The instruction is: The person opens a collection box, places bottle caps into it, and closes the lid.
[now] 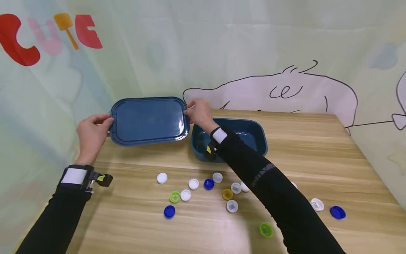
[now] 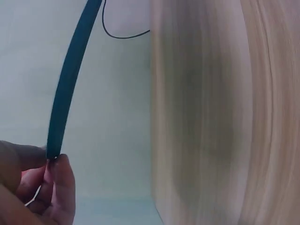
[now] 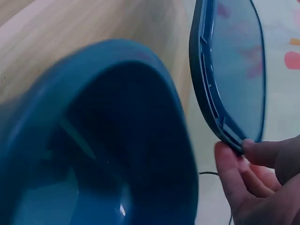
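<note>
A dark blue rounded-rectangular lid (image 1: 149, 120) is held above the table, to the left of a matching box. My left hand (image 1: 92, 135) pinches its left end between thumb and fingers. At the opposite end, my right hand (image 1: 200, 113) pinches the rim in the same way. The left wrist view shows the lid (image 2: 70, 84) edge-on. In the right wrist view, the raised ridge along the rim of the lid (image 3: 206, 79) is visible. The open blue box (image 1: 228, 121) stands on the table, partly hidden behind my right forearm; the visible part of its inside holds nothing.
Several bottle caps lie scattered on the wooden table (image 1: 133, 218): white (image 1: 162, 178), blue (image 1: 169, 211), green (image 1: 266, 230) and yellow (image 1: 227, 194). My right sleeve hides part of the table. A printed cloth (image 1: 142, 63) hangs behind and at the left.
</note>
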The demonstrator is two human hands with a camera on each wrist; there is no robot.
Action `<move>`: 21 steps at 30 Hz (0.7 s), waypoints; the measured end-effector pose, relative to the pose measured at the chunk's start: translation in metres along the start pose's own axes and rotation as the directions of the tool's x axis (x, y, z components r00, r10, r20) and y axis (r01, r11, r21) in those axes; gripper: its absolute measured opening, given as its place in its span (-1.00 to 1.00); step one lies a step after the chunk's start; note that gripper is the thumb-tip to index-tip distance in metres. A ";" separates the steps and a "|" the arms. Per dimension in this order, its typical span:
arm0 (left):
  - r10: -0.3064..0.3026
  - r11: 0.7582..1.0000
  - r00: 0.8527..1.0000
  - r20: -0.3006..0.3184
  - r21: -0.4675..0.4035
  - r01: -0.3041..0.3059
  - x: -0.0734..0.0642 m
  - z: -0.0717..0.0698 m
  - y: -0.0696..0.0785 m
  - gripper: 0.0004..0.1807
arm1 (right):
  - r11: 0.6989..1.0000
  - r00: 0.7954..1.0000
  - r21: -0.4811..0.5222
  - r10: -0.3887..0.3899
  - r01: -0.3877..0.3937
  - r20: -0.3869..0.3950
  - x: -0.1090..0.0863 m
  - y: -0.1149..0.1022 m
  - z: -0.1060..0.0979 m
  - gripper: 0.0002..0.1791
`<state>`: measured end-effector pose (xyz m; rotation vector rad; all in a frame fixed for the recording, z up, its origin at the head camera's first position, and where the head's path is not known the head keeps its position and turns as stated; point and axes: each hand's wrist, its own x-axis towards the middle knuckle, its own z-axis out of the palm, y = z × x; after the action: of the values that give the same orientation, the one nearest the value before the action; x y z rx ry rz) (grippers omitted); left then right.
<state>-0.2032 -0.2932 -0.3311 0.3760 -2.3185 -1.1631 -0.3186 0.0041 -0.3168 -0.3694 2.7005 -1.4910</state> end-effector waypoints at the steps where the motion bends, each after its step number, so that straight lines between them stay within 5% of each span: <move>1: -0.016 1.000 1.000 0.019 0.014 0.016 0.001 -0.002 -0.002 -0.59 | 0.999 1.000 -0.032 0.005 -0.004 0.022 0.001 0.000 0.003 -0.80; 6: -0.074 0.995 0.991 0.110 0.081 0.065 0.004 -0.008 -0.014 -0.58 | 0.959 0.985 -0.273 -0.028 0.075 0.173 0.001 -0.002 0.017 -0.79; 13: -0.179 0.974 0.948 0.265 0.187 0.132 0.005 -0.004 -0.032 -0.56 | 0.805 0.935 -0.528 -0.089 0.270 0.343 0.000 -0.006 0.030 -0.45; 16: -0.189 0.967 0.941 0.281 0.222 0.128 0.004 -0.001 -0.036 -0.55 | 0.737 0.912 -0.595 -0.072 0.321 0.404 -0.003 -0.012 0.039 -0.46; 21: -0.213 0.947 0.917 0.338 0.301 0.110 0.001 0.001 -0.040 -0.48 | 0.700 0.875 -0.635 0.028 0.328 0.483 -0.008 -0.019 0.051 -0.59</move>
<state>-0.2043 -0.3169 -0.3631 0.4963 -2.8405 -1.0569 -0.3000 -0.0460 -0.3295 -0.8655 2.7303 -0.2103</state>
